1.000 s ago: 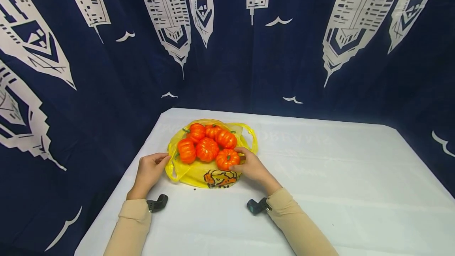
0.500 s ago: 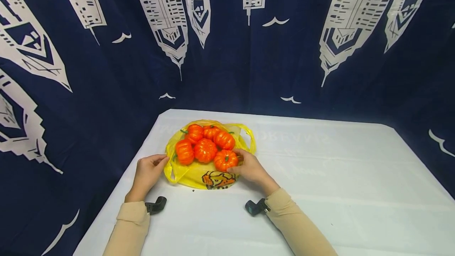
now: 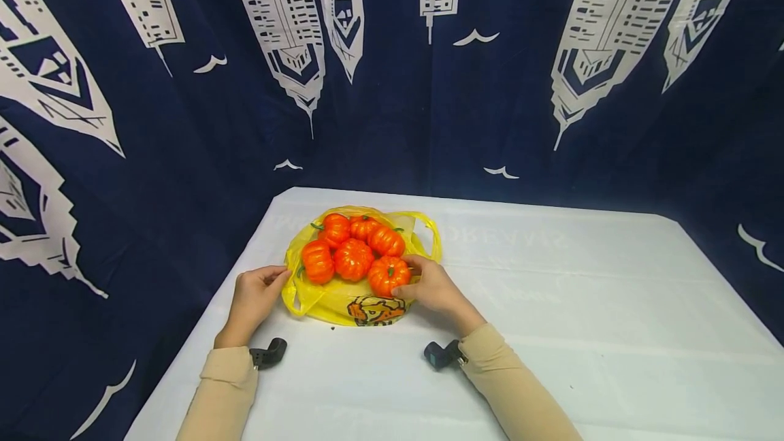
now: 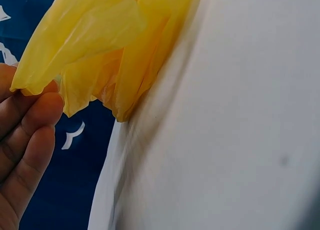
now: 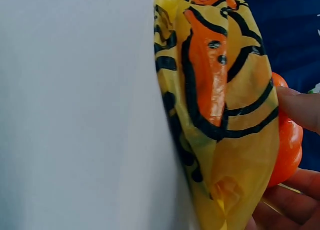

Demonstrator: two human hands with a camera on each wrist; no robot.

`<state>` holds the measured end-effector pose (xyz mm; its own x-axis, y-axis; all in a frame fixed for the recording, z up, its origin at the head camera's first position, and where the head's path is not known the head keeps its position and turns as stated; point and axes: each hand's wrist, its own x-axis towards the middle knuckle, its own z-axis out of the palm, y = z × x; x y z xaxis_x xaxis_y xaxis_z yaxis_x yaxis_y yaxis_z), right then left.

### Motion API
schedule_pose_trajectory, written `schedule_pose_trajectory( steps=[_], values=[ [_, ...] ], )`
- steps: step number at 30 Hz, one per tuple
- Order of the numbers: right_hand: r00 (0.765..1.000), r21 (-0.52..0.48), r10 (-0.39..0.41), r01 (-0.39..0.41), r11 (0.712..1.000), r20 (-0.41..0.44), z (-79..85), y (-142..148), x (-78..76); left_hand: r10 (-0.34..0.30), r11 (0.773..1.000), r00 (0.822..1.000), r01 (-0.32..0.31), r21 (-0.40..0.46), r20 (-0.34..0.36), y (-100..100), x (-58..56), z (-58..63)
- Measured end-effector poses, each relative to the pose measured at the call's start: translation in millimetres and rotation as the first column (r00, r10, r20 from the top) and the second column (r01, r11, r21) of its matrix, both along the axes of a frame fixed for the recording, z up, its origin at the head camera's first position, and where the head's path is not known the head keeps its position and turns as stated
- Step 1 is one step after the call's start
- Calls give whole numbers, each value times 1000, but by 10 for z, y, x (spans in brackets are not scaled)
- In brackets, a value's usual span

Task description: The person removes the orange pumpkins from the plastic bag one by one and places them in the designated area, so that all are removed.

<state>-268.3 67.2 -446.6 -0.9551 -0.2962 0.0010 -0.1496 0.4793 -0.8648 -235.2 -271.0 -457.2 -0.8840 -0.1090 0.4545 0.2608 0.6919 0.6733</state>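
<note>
Bag: thin yellow plastic bag (image 3: pixel 324 306), glossy and creased, spread mouth-up on the left part of the desk; a loop handle at each side; orange-and-black cartoon print on its near side.
Pumpkins: six small orange pumpkins (image 3: pixel 353 259), shiny and ribbed, green stems on several, clustered in the bag's mouth.
Left hand: the left hand (image 3: pixel 254 300) pinches the bag's left edge between thumb and fingertips, the other fingers loosely bent.
Right hand: the right hand (image 3: pixel 435 289) holds the near-right pumpkin (image 3: pixel 388 276), thumb on the near side, fingers around the far side, parted by its width.
Sleeves: tan sleeves (image 3: pixel 222 386), a small black wrist camera (image 3: pixel 269 353) beside each cuff.
Desk: white desk (image 3: pixel 582 325), faint lettering toward the far edge, a dark speck (image 3: pixel 333 328) just in front of the bag.
Backdrop: navy cloth (image 3: pixel 392 128), white upside-down towers and bird shapes.
</note>
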Motion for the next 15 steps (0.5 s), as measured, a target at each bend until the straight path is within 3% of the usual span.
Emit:
schedule_pose_trajectory(
  steps=[15],
  values=[
    [1000,-47,-5,6,999,8,159,72,39,10,1000,1000,-10,-4,-7,-7,-5,-14]
  ],
)
